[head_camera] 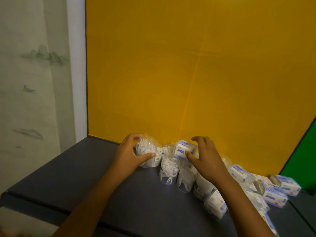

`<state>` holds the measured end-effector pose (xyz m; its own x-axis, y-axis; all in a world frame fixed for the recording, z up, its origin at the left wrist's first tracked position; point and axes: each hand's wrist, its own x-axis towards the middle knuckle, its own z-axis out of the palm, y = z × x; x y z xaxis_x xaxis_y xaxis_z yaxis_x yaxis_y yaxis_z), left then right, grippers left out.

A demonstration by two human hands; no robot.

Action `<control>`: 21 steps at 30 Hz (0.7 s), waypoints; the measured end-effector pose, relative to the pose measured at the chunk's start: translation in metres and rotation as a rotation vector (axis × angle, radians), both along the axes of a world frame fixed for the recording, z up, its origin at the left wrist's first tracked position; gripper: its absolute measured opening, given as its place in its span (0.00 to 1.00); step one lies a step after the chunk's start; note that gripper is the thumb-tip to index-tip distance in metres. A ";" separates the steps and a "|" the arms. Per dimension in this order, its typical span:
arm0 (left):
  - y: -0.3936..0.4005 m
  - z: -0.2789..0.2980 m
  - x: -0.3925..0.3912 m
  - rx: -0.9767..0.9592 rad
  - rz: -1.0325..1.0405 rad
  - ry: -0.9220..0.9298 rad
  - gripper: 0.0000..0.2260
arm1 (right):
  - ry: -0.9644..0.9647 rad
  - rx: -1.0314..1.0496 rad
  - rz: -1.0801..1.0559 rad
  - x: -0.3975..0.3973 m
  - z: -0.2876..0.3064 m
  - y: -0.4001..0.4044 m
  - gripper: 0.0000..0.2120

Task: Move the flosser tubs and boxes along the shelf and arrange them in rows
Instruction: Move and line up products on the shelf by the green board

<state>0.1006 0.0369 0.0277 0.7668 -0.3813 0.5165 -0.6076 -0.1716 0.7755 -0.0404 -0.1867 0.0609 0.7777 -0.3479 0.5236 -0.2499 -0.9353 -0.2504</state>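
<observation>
shelf dark, bare to my left | tubs and boxes run in a ragged line off to the right | my left hand grips the end tub | my right hand pinches a box just beside it, nearer the wall

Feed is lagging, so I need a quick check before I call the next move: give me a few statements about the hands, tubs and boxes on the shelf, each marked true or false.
1. The left hand grips a clear flosser tub. True.
2. The right hand is off the shelf, holding nothing. False: it holds a blue and white box at the back of the shelf.
3. The backdrop behind the goods is yellow. True.
4. Every box stands to the left of the tubs. False: several boxes lie to the right, unevenly.
5. The dark shelf is bare left of the left hand. True.
</observation>
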 end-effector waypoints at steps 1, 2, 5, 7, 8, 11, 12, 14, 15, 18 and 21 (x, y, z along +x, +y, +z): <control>0.004 0.001 0.000 -0.034 -0.017 0.020 0.31 | 0.017 0.012 -0.019 0.003 -0.002 -0.001 0.26; 0.008 0.002 0.000 -0.066 -0.030 0.035 0.31 | 0.036 0.026 -0.041 0.006 -0.004 -0.001 0.28; 0.018 0.000 -0.003 -0.141 -0.058 0.075 0.30 | 0.081 0.057 -0.092 0.013 -0.013 -0.004 0.31; 0.024 -0.002 -0.004 -0.174 -0.081 0.123 0.30 | 0.078 0.071 -0.100 0.017 -0.020 -0.006 0.29; 0.026 -0.004 -0.004 -0.190 -0.098 0.155 0.30 | 0.064 0.081 -0.099 0.017 -0.023 -0.006 0.29; 0.031 -0.006 -0.004 -0.250 -0.167 0.249 0.27 | 0.023 0.106 -0.091 0.019 -0.027 -0.008 0.27; 0.032 -0.007 -0.004 -0.271 -0.187 0.263 0.26 | 0.017 0.107 -0.088 0.020 -0.028 -0.009 0.27; 0.032 -0.006 -0.006 -0.286 -0.218 0.257 0.24 | -0.002 0.103 -0.078 0.019 -0.027 -0.011 0.27; 0.031 -0.005 -0.008 -0.282 -0.234 0.251 0.23 | -0.020 0.108 -0.073 0.018 -0.026 -0.012 0.27; 0.027 -0.002 -0.015 -0.287 -0.260 0.242 0.20 | -0.114 0.119 -0.053 0.007 -0.023 -0.012 0.27; 0.019 0.012 -0.028 -0.319 -0.254 0.220 0.20 | -0.212 0.109 -0.029 -0.012 -0.012 -0.013 0.26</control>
<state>0.0731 0.0559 0.0398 0.7742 -0.4198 0.4737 -0.4144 0.2295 0.8807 -0.0526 -0.1993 0.0489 0.6431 -0.4317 0.6325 -0.2070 -0.8932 -0.3992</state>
